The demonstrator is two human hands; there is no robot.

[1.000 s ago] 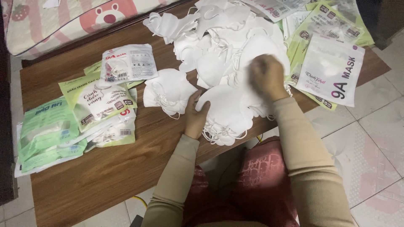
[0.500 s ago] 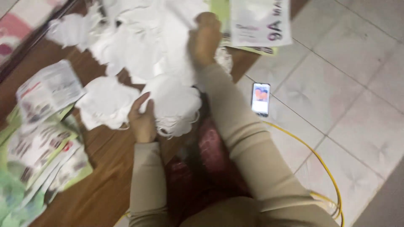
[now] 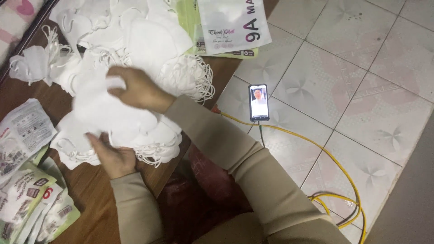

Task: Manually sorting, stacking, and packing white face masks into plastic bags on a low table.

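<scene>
Packets (image 3: 27, 199) with green edges lie at the far left on the brown wooden table (image 3: 90, 199) — about five show, but they overlap and the picture edge cuts them off, so the count is not sure. Next comes a stack of white masks (image 3: 135, 135) near the table's front edge; the masks are too many and too pressed together to count. The stack's long side runs left to right, a bit tilted, with thin ear loops hanging off its front. The left hand (image 3: 110, 156) sits at the stack's front edge with fingers curled under it, holding it; the fingertips are hidden. The right hand (image 3: 135, 88) is above the stack, fingers bent and pinching one white mask (image 3: 101, 97) — that mask is blurry, so which way it points is hard to tell. Behind both hands is a big loose heap of masks (image 3: 135, 36). One large white packet (image 3: 233, 25) is cut off at the top. On the tiled floor (image 3: 361, 90) lies one phone (image 3: 258, 102), screen lit, with one yellow cable (image 3: 334, 167) running away from it.
</scene>
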